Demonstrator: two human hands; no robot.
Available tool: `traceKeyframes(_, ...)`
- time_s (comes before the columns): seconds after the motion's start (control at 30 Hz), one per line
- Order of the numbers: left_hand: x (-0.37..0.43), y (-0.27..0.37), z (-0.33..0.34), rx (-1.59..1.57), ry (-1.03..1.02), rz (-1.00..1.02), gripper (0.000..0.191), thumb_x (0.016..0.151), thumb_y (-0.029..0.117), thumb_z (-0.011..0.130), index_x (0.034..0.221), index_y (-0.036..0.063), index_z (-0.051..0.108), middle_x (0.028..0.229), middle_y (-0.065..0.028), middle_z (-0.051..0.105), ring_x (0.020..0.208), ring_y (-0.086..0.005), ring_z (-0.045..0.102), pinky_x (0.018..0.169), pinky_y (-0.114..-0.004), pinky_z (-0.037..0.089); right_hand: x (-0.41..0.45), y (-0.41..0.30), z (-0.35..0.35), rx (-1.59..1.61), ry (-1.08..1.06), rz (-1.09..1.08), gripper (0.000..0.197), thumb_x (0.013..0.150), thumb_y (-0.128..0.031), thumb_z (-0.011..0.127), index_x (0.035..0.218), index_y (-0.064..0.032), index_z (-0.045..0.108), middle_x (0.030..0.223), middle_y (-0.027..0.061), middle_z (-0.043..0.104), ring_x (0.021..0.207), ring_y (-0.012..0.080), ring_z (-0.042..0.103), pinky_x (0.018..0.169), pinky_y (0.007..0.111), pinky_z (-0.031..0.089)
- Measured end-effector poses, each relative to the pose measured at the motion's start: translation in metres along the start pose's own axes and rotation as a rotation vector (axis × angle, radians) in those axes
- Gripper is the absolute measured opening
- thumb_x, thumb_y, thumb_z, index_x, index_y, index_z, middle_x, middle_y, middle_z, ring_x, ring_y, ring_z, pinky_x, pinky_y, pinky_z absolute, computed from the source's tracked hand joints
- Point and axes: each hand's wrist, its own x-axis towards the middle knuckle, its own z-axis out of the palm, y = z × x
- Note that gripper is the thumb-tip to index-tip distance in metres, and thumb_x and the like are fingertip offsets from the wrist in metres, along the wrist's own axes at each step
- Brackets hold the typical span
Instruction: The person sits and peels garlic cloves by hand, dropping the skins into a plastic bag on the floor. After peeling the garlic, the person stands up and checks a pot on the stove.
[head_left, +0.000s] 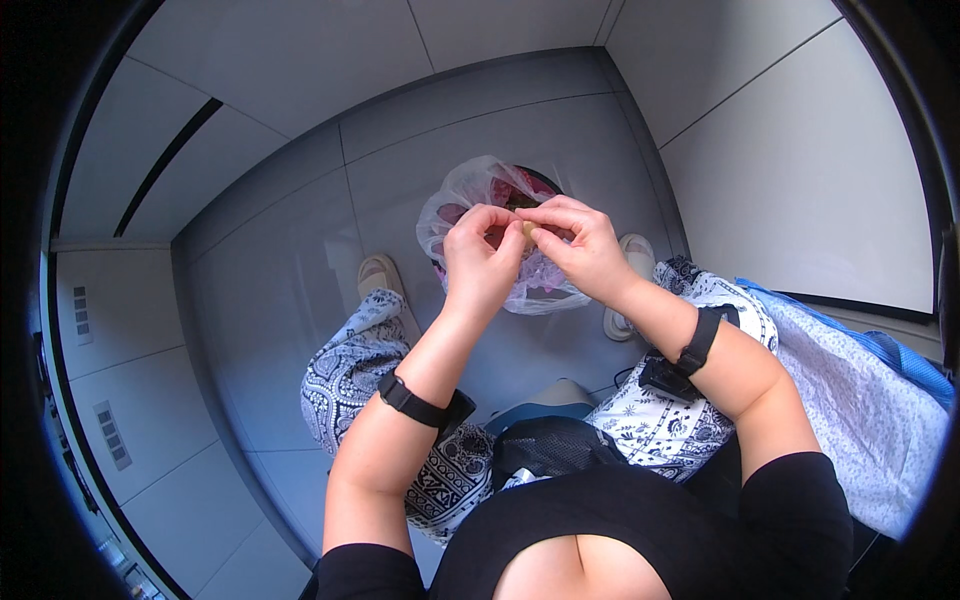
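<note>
My left hand (487, 259) and my right hand (581, 240) meet at the fingertips and hold a small yellowish piece (529, 228) between them; what it is, I cannot tell. Directly beneath them, a round bin stands on the floor, lined with a thin clear plastic bag (442, 225) that spreads over its rim. Reddish and pinkish wrappings and other litter show inside, partly hidden by my hands.
Grey floor tiles (277, 247) surround the bin, with pale slippers on my feet at its left (380, 274) and right (637, 255). White panels (787, 172) rise beyond the floor. A patterned cloth (847, 420) hangs at the right, with blue fabric (892, 352) beside it.
</note>
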Motion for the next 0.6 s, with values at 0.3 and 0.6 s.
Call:
traceKeyframes(0.3, 0.006, -0.025, 0.001, -0.1, 0.097, -0.19, 0.013, 0.08, 0.01, 0.061, 0.08, -0.0038, 0.062, 0.066, -0.0042, 0.062, 0.062, -0.0084, 0.057, 0.058, -0.024, 0.045, 0.003, 0.004, -0.005, 0.241, 0.098, 0.099, 0.015, 0.085, 0.0, 0.057, 0.099, 0.0008, 0.063, 0.09, 0.0046, 0.063, 0.081, 0.0097, 0.061, 0.072, 0.023, 0.051)
traceKeyframes(0.6, 0.003, -0.007, 0.0, -0.333, -0.086, -0.227, 0.011, 0.087, 0.008, 0.06, 0.091, -0.0026, 0.061, 0.085, -0.0043, 0.063, 0.073, -0.0084, 0.059, 0.065, -0.021, 0.05, 0.004, 0.0, -0.008, 0.482, -0.076, 0.233, 0.023, 0.089, -0.003, 0.056, 0.111, 0.0004, 0.061, 0.096, 0.007, 0.064, 0.086, 0.0113, 0.061, 0.075, 0.023, 0.05)
